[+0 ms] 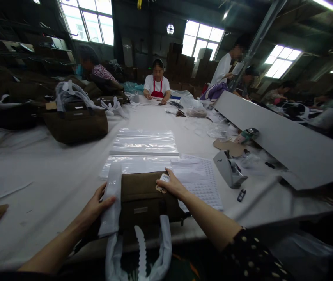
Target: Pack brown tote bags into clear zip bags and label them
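Right arm: black sleeve (250,249) with cream polka dots, ends near the elbow. Left forearm (64,234) bare, dark cloth at its lower edge. Both hands ungloved, no rings visible.

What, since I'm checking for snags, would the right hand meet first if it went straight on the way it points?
The right hand already touches the brown bag; going on over it, it would probably meet the shiny plastic sleeves beyond first, though its height above them is unclear.

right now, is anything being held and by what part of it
The brown bag, held by its plastic-covered left end in the left hand and its far edge, beside the tag, in the right hand.
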The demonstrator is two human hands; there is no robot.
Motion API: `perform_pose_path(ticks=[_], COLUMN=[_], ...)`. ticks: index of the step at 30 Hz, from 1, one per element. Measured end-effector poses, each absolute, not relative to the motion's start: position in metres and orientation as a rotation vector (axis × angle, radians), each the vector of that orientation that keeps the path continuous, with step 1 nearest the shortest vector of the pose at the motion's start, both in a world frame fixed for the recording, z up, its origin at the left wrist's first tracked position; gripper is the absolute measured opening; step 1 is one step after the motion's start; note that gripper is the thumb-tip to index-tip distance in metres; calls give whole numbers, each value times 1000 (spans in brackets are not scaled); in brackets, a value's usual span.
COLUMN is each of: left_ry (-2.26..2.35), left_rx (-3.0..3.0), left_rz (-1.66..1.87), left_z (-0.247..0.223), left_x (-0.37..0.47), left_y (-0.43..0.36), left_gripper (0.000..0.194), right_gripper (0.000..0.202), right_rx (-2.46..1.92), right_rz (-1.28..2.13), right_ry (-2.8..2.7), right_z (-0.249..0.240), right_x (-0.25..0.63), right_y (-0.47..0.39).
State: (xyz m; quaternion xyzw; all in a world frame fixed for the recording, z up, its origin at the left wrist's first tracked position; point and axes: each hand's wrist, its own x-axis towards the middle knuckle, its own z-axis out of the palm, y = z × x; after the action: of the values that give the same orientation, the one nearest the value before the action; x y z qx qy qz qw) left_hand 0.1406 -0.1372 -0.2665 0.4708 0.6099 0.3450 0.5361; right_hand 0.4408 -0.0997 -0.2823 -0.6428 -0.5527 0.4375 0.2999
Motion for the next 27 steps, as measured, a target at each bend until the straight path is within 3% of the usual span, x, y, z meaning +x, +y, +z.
perform_pose_path(ticks=[8, 14, 19, 23, 27], left_ry=[1297, 1327, 1611, 1251, 1334], left_rx=[1427, 1720, 2238, 2802, 2978], left_rz=[911, 954, 1210, 855, 597], left_z=[-295, -323, -295, -266, -264], left_x=[135, 119, 135, 163, 180], left_y=[-144, -175, -142, -110, -87], left_gripper=[107, 83, 71, 61, 69], right_gripper=[90, 82, 76, 62, 72], right_rx=[-1267, -1382, -1620, -1484, -1343], right_rz=[960, 782, 484, 267, 328], right_ry=[-1427, -1494, -1689, -2151, -2462], right_z=[-288, -290, -285, -273, -268], right_x=[437, 431, 431, 416, 402], right_y=[-115, -157, -124, -98, -87])
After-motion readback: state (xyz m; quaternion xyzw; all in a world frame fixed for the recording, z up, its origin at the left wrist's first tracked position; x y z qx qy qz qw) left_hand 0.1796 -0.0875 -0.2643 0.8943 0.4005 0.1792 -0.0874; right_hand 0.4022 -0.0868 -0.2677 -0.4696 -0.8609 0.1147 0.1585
